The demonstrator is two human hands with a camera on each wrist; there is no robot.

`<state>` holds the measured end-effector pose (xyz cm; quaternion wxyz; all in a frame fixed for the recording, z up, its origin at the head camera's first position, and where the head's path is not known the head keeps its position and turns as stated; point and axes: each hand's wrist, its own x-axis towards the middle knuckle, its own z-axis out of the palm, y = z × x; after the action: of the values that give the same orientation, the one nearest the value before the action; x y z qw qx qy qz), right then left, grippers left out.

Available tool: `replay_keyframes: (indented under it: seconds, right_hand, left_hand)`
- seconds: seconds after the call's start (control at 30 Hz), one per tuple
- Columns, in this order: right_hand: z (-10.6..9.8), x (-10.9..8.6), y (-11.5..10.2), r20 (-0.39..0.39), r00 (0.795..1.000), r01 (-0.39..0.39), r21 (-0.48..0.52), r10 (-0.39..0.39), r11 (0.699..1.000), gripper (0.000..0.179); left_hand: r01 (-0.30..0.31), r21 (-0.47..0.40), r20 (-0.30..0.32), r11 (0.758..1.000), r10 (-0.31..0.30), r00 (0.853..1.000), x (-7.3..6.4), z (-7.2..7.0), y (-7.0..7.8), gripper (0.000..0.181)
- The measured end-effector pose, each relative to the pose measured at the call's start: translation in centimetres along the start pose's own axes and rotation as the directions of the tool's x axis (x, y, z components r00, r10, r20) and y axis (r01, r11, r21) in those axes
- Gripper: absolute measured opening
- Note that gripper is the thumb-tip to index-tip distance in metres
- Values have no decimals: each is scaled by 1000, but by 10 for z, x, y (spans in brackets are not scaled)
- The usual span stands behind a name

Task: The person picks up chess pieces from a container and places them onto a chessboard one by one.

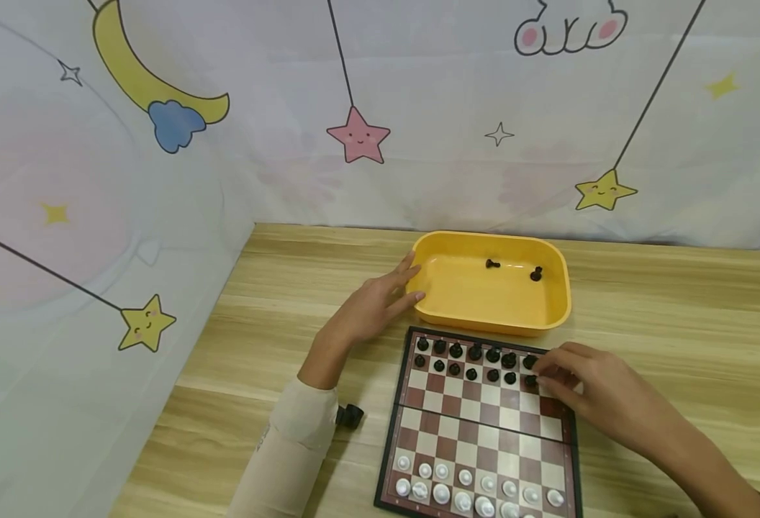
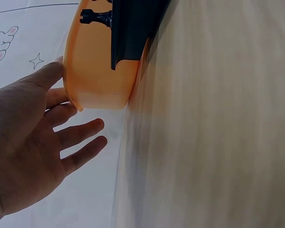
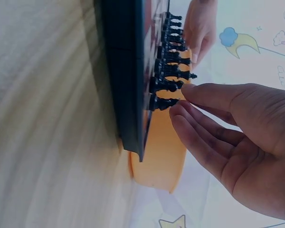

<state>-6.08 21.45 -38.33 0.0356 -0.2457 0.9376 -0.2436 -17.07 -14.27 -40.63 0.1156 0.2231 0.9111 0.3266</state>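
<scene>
My left hand [image 1: 372, 306] touches the left rim of a yellow tray [image 1: 477, 316], its fingers spread and fairly straight. Two black chess pieces lie inside the tray, one a small piece [image 1: 493, 264] on its side. In front of the tray sits a chessboard [image 1: 451, 424] with two rows of black pieces at the far end. At the board's far right corner, my right hand [image 1: 590, 381] pinches the top of a black chess piece [image 3: 159, 102] between thumb and fingertips; the piece stands on the board. The hand hides part of that corner.
White chess pieces [image 1: 441, 493] stand in two rows at the board's near end. Wooden tabletop [image 1: 296, 273] surrounds board and tray. A patterned cloth [image 1: 445, 180] hangs behind the table and along the left. A black device [image 1: 350, 416] sits by my left wrist.
</scene>
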Motion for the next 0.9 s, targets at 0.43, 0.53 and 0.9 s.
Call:
replay_keyframes:
  seconds: [0.43,0.53,0.9]
  right_hand:
    - [-20,15,9,-165,975,154,18,-149,988,29]
    - [-26,22,11,-175,974,146,8,-143,989,27]
    - [-37,45,16,-167,978,130,14,-126,991,17]
  left_hand:
    - [4,12,1,1000,-4,1000,-1,1,0,64]
    - [3,6,8,1000,-3,1000,0,2,-1,64]
    - [-7,4,4,1000,7,1000,1,-1,-2,64]
